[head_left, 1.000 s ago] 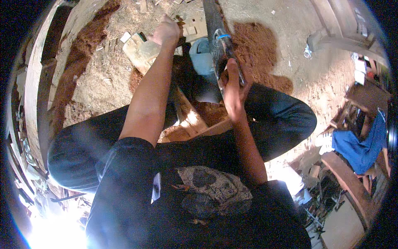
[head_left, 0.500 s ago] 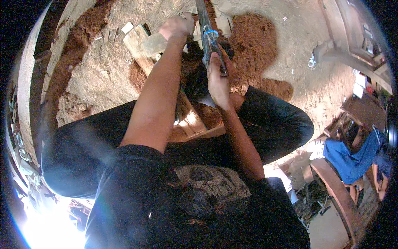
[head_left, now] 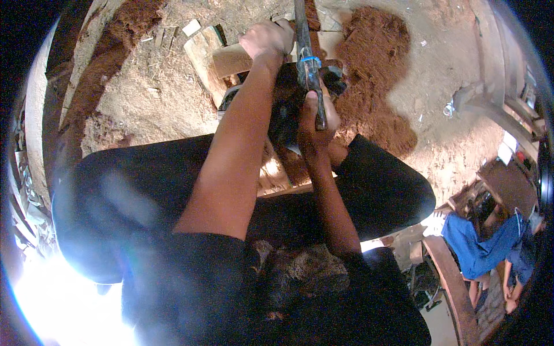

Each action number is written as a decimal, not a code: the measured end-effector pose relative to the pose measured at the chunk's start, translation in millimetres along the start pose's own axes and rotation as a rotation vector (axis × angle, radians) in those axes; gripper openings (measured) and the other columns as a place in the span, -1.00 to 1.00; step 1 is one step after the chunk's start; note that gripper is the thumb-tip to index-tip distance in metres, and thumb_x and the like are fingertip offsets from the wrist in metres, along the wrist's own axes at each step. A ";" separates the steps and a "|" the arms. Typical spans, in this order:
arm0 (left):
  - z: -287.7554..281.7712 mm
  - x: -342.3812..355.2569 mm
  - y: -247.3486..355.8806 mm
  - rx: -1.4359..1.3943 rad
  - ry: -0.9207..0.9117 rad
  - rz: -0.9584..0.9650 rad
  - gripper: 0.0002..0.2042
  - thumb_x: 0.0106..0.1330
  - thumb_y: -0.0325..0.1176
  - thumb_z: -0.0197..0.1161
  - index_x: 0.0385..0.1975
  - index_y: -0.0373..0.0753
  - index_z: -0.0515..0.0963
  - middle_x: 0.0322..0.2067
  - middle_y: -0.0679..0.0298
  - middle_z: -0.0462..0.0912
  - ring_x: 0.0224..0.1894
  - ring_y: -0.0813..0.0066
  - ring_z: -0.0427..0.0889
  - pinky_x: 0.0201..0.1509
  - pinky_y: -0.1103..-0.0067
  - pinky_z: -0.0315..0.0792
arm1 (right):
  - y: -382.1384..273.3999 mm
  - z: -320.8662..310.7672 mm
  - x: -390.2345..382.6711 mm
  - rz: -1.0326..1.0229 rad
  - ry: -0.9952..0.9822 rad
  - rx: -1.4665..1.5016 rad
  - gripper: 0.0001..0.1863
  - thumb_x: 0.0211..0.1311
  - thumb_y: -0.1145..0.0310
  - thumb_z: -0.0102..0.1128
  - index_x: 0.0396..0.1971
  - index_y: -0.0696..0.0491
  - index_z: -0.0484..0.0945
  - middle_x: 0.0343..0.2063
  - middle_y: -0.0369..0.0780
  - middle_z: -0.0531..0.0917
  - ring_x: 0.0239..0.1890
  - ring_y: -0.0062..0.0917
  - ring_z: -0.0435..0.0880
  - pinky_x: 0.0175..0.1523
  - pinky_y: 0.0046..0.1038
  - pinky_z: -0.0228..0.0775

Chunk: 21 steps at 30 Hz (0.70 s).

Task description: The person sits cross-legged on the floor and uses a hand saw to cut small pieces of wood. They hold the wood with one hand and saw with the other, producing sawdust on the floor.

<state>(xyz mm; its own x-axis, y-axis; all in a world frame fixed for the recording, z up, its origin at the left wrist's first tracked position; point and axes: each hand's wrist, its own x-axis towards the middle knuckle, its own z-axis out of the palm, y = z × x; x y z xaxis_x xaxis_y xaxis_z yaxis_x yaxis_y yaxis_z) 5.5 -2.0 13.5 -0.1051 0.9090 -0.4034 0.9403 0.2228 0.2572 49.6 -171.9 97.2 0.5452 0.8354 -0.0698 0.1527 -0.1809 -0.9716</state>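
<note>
My right hand is closed around the lower end of a long, narrow dark tool with a blue tie wrapped round its middle. The tool points away from me, and its far end runs out of the top of the view. To its left my left hand, its fingers curled, grips a pale wooden board that lies crosswise. The fingertips are partly hidden. Another short piece of wood sits at a slant under the board's left end.
Reddish-brown sawdust is heaped on the ground to the right, and more lies along a dark beam at the left. My bent legs frame the work. At the lower right another person in blue clothes sits near wooden beams.
In the picture, both hands, the tool and the board appear shifted right as the view moves. My right hand and the tool have come nearer to me relative to the board.
</note>
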 end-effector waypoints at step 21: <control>0.6 2.1 8.6 0.051 -0.092 -0.006 -0.39 0.33 0.05 -0.20 -0.09 -0.32 0.69 -0.05 -0.07 0.69 0.07 -0.01 0.67 0.19 0.15 0.42 | 12.3 -11.2 -64.9 -0.030 0.072 -0.255 -0.54 0.49 0.33 -0.03 0.28 0.23 0.36 0.01 0.03 0.66 0.07 -0.25 0.66 0.16 -0.26 0.45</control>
<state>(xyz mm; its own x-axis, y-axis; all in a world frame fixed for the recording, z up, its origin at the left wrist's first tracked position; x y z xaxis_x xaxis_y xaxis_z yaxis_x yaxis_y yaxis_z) 13.6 1.6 14.3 -0.0829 0.8708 -0.4845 0.9553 0.2079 0.2103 25.3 -234.2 92.3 0.5933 0.8048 -0.0170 0.3676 -0.2896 -0.8837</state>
